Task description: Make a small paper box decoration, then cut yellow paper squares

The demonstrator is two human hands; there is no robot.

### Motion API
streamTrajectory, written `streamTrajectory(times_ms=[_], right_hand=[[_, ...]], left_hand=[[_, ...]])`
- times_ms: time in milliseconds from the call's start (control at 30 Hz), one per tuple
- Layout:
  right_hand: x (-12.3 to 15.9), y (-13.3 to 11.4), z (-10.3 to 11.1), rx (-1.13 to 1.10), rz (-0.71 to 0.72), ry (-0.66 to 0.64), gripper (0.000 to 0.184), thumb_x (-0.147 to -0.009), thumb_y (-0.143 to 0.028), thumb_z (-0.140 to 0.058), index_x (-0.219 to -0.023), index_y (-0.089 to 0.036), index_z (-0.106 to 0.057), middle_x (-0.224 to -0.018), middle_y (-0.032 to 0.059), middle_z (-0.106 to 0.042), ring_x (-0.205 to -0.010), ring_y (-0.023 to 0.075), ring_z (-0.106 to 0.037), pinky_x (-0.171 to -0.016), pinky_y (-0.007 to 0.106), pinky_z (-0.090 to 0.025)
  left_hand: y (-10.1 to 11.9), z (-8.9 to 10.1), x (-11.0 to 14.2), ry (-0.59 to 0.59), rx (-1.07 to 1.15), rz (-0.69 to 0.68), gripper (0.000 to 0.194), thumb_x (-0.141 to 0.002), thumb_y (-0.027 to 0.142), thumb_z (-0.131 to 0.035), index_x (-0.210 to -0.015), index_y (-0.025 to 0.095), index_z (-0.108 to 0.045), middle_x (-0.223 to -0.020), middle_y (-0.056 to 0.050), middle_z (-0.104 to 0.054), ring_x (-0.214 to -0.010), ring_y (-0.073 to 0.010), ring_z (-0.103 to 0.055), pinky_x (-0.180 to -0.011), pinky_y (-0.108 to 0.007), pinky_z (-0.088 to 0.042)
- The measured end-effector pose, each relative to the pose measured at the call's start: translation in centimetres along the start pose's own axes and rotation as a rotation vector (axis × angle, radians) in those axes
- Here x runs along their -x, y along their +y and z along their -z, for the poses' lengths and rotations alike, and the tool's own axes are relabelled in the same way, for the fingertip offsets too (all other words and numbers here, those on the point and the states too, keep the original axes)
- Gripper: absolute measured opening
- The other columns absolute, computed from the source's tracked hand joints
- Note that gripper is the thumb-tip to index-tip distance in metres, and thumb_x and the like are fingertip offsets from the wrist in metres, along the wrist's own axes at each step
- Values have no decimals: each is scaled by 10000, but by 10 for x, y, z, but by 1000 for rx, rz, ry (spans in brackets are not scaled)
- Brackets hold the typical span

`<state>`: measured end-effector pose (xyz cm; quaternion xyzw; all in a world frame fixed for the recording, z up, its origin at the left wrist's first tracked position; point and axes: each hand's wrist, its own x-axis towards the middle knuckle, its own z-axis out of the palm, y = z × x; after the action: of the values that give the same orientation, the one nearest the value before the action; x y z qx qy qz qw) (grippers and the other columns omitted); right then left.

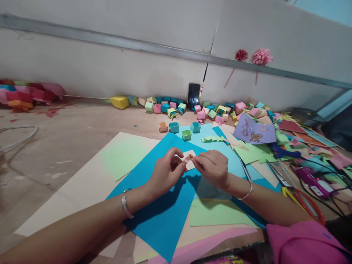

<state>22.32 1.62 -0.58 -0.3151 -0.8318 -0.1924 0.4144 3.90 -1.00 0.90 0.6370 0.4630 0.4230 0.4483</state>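
While both hands' fingertips pinch the small pale paper piece (189,158) above the blue sheet (165,194), left (180,161) and right (194,160), its folded centre is partly hidden.

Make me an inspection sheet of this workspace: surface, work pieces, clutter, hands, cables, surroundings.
Surface: brown tabletop, stained in places, partly covered by coloured sheets.
Job's things: small pale paper piece held above the blue sheet; four small open boxes beyond it.
Clutter: paper shapes heaped along the wall; scissors and a blue tool at right.
Hands: left hand and right hand both have their fingers on the paper piece.
Cables: white cable at far left; black cables near the purple device.
Surroundings: pale wall, metal rail, upright phone.
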Motion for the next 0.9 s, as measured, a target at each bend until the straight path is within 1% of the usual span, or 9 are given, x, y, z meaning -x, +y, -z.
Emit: streamTrajectory(times_ms=[100, 200, 333, 467, 600, 667, 733, 800, 900], right_hand=[[-4, -2, 3, -18, -52, -23, 229, -885, -212, -642, -659, -190, -623, -609, 15, -667, -552, 126, -553, -562, 301, -361], [-16, -6, 10, -252, -263, -53, 223, -893, -224, -626, -673, -187, -628, -598, 0, -653, -543, 103, -543, -547, 255, -396], [-30, -11, 17, -538, -530, -78, 167, -840, -256, -664, -690, -188, -634, -657, 4, -679, -540, 93, -556, -533, 219, -460], [-32, -16, 18, -753, -759, -107, 147, -803, -306, -705, -750, -186, -640, -682, 4, -691, -577, 109, -622, -539, 222, -505], [-28, -25, 21, -925, -984, -52, 255, -732, -335, -780, -877, -180, -639, -714, 16, -718, -621, 151, -682, -566, 261, -556], [-26, -30, 25, -938, -1005, -24, 266, -737, -318, -778, -915, -182, -634, -728, 26, -734, -636, 166, -698, -579, 277, -565], [-24, -34, 29, -858, -944, -5, 178, -768, -284, -750, -875, -189, -644, -735, 25, -737, -645, 159, -695, -588, 273, -559], [-21, -35, 30, -714, -814, 4, 66, -798, -237, -715, -795, -197, -663, -744, 16, -732, -636, 135, -669, -595, 260, -547], [-19, -31, 27, -522, -566, 8, 74, -843, -169, -653, -788, -207, -681, -746, 4, -721, -623, 111, -627, -590, 244, -522]], left_hand=[[-2, -1, 2, 13, -30, -55, 161, -890, 327, -572, -917, 216, -459, -661, 19, -662, -592, -137, -650, -558, -236, -479], [-2, -1, 3, 49, -53, -87, 140, -886, 299, -574, -892, 216, -462, -686, 23, -652, -667, -150, -695, -570, -226, -496], [-3, -1, 3, 96, -56, -126, 132, -874, 269, -583, -857, 212, -465, -699, 25, -639, -673, -152, -710, -556, -220, -513], [-7, -2, 4, 123, -83, -183, 135, -868, 237, -584, -849, 214, -453, -700, 31, -623, -671, -156, -720, -525, -210, -502], [-9, -2, 6, 160, -96, -245, 148, -867, 208, -587, -909, 219, -446, -738, 42, -622, -651, -137, -719, -515, -195, -497], [-9, -3, 7, 163, -101, -290, 140, -869, 181, -581, -937, 219, -465, -741, 46, -635, -649, -126, -714, -530, -191, -500], [-9, -3, 9, 149, -118, -337, 104, -877, 166, -570, -929, 215, -495, -739, 43, -644, -654, -117, -709, -534, -187, -494], [-8, -4, 11, 123, -131, -360, 64, -889, 169, -558, -914, 211, -517, -747, 35, -650, -659, -111, -705, -523, -181, -483], [-8, -5, 13, 92, -108, -339, 88, -893, 174, -551, -963, 213, -515, -750, 31, -674, -646, -108, -703, -508, -176, -476]])
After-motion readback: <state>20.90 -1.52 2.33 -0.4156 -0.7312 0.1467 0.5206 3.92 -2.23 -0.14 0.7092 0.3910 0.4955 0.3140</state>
